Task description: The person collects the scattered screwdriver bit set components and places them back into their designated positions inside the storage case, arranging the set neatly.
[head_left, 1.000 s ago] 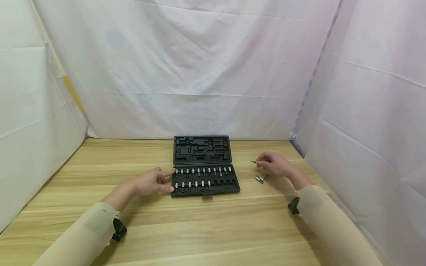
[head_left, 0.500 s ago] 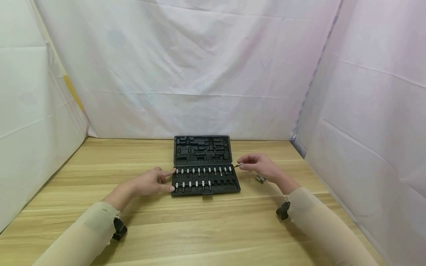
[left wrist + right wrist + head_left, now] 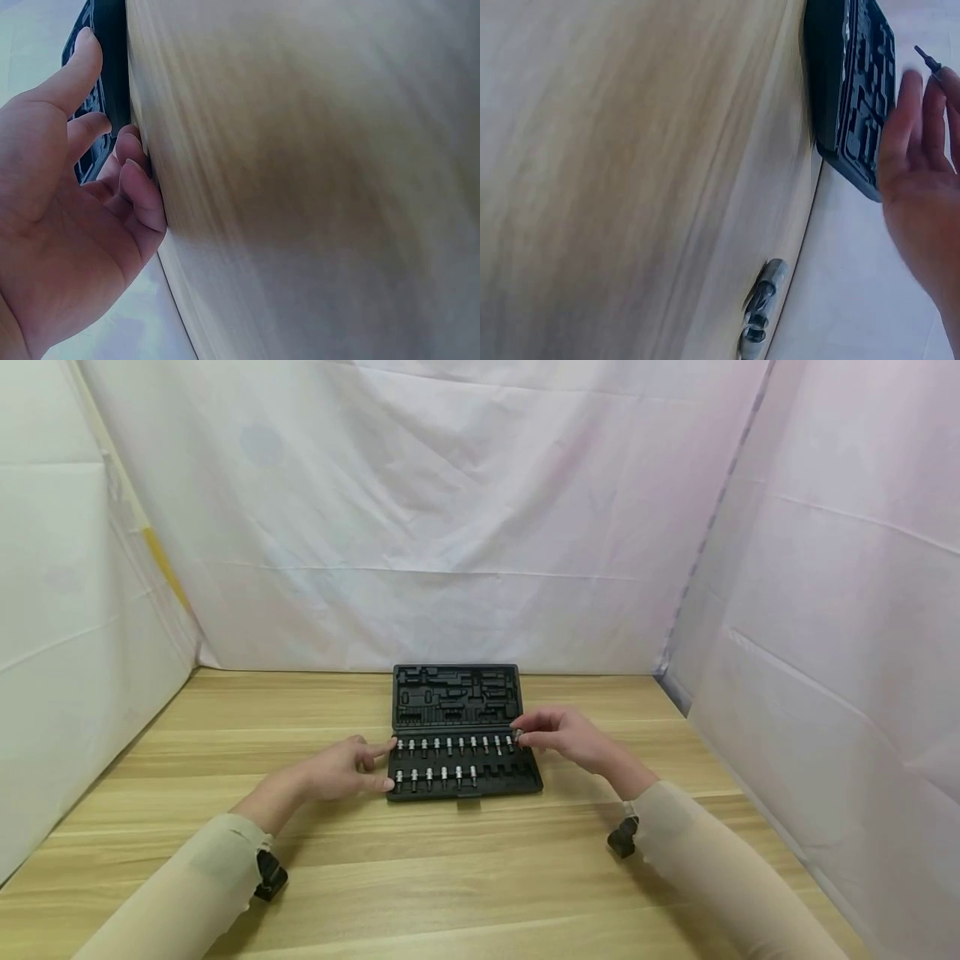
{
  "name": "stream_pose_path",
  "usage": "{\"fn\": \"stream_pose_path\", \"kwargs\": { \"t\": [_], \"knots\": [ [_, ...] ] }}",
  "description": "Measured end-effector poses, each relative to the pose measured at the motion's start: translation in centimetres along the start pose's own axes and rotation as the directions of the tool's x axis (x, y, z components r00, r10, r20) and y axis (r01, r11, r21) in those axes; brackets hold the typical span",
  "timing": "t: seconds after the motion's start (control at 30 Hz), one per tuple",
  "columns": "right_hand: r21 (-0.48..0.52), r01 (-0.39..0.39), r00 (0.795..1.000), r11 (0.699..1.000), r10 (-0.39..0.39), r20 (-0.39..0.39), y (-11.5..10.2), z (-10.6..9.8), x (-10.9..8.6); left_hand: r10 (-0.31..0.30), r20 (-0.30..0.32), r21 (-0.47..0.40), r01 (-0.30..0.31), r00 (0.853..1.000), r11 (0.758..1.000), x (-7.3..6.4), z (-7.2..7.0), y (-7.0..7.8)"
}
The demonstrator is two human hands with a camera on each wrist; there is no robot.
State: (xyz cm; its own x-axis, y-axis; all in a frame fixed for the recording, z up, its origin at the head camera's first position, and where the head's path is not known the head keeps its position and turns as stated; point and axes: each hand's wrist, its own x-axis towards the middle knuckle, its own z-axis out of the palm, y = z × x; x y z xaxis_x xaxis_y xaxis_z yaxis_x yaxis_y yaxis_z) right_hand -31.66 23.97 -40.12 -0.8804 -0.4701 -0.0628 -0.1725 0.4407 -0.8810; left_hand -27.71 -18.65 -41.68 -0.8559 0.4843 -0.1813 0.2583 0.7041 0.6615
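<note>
In the head view an open black socket case [image 3: 498, 795] lies on the table, with two rows of silver-headed bit sockets [image 3: 460, 774] in its near half. My left hand [image 3: 341, 770] rests at the case's left edge, thumb at the near corner and index finger farther back. In the left wrist view its other fingers [image 3: 142, 191] are bent against the tabletop. My right hand [image 3: 566, 739] is over the right end of the far row, pinching a bit socket [image 3: 928, 58] between thumb and fingertips. Its thin dark tip points away from the hand.
Loose bit sockets [image 3: 763, 300] lie on the wooden table [image 3: 450, 877] right of the case, hidden by my right hand in the head view. Bare slots [image 3: 506, 771] show at the right of the near row. White cloth [image 3: 420, 527] hangs behind and at both sides.
My right hand has moved left with the bit socket, from beside the loose ones to over the case's right edge. The left hand has stayed at the case's left edge.
</note>
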Motion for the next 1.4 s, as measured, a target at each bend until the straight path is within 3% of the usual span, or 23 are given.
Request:
{"fn": "stream_pose_path", "kwargs": {
  "t": [0.27, 0.53, 0.77, 1.4],
  "knots": [
    [-0.220, 0.007, 0.996, 0.975, 0.011, 0.083, -0.6, 1.4, 1.2, 0.002, -0.002, 0.006, -0.002, 1.000, 1.000, -0.1, -0.1, 0.1],
    [-0.283, 0.033, 0.983, 0.958, 0.020, 0.182, -1.2, 3.2, 2.2, -0.010, 0.003, -0.005, 0.010, 1.000, 1.000, -0.2, 0.0, 0.1],
    [-0.355, 0.065, 0.981, 0.933, 0.006, 0.195, -1.6, 4.0, 2.7, -0.009, 0.002, -0.013, 0.009, 1.000, 1.000, -0.2, 0.1, 0.1],
    [-0.324, 0.082, 0.976, 0.942, -0.010, 0.218, -1.4, 4.2, 2.7, -0.019, -0.003, 0.016, 0.019, 1.000, 1.000, -0.1, 0.1, 0.1]
  ]
}}
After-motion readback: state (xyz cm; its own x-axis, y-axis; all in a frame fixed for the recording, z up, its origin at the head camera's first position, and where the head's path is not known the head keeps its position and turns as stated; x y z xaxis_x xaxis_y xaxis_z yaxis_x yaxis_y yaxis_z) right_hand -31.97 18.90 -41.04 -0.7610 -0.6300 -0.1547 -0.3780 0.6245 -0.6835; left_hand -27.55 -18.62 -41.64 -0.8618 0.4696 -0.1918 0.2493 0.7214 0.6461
